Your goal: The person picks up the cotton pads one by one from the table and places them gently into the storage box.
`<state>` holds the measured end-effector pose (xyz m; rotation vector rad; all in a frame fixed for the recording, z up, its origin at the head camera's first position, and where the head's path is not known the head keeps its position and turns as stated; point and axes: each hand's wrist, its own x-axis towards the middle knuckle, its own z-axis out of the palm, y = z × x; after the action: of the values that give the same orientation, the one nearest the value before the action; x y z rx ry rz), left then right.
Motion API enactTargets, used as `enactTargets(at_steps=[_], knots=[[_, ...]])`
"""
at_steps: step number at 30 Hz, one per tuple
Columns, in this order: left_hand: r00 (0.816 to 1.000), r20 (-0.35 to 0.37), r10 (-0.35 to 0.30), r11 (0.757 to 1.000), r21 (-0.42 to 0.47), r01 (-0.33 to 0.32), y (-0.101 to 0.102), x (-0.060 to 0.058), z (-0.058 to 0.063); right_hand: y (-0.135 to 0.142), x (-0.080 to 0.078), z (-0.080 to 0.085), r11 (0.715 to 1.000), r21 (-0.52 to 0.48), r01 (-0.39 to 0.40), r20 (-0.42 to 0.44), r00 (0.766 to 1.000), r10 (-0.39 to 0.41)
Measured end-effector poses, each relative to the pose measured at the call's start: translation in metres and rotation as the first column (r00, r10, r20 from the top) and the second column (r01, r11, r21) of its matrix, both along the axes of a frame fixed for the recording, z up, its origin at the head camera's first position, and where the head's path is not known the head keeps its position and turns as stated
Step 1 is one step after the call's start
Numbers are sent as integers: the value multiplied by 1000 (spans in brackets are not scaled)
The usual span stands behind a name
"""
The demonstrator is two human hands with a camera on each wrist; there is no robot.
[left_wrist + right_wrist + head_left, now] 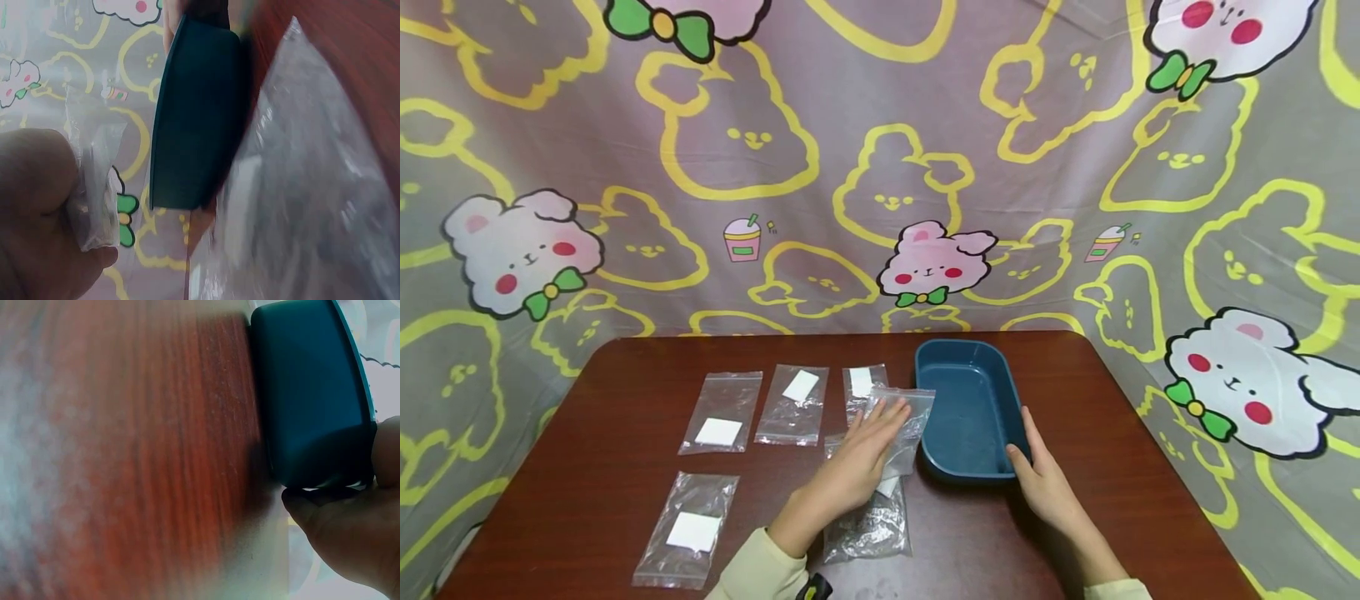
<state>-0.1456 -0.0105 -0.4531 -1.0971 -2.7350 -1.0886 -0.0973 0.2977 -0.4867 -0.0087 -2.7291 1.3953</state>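
My left hand holds a clear zip bag between thumb and fingers, raised beside the tray's left wall. In the left wrist view, this bag stands out from the hand, its contents unclear. Under that hand another clear bag with a white label lies on the table, partly covered. With thumb and fingers at its near right corner, my right hand grips the dark blue tray, a deep rounded rectangle. The right wrist view shows the thumb against the tray's outer wall.
Several flat zip bags with white labels lie on the brown table: one bag near left, one behind it, another bag beside that, and one bag partly behind the left hand. A patterned curtain surrounds the table.
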Motion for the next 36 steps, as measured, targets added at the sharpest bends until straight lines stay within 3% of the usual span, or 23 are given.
enactTargets(at_steps=[11, 24, 36], knots=[[999, -21, -28, 998, -51, 27, 45, -11, 10, -2, -2, 0, 1000, 3, 13, -6, 1000, -13], [998, -64, -17, 991, -130, 9, 95, -12, 27, 2, -1, 0, 1000, 15, 3, -55, 998, -2], [995, -102, 21, 980, -195, -40, 114, -17, 21, -2, 0, -1, 1000, -12, 1, -46, 999, -2]])
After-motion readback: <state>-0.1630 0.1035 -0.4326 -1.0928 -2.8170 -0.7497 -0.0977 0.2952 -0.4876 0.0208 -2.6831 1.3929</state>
